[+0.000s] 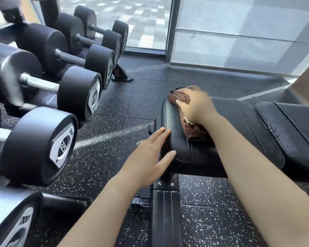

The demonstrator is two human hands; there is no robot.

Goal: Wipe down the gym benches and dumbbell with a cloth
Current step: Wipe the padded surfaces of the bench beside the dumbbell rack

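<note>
The left hand (pixel 148 157), fingers straight and relaxed, touches the near end of the black padded bench (pixel 243 129). The right hand (pixel 197 106) curls over a bunched brown cloth (pixel 196 131), holding it against the bench's top far corner. Black dumbbells (pixel 75 91) line a rack on the left.

The place is a gym, at its free-weights corner. Down the left of the frame a row of black dumbbells (pixel 75 91) with steel handles lies on a rack (pixel 122 74), their end caps printed with weight numbers. The floor (pixel 114 107) is black rubber tiling flecked with white. At centre right stands a bench (pixel 239 122) with thick black grained padding on a dark metal frame. Tall glass panels (pixel 239 32) fill the top of the frame.
</note>
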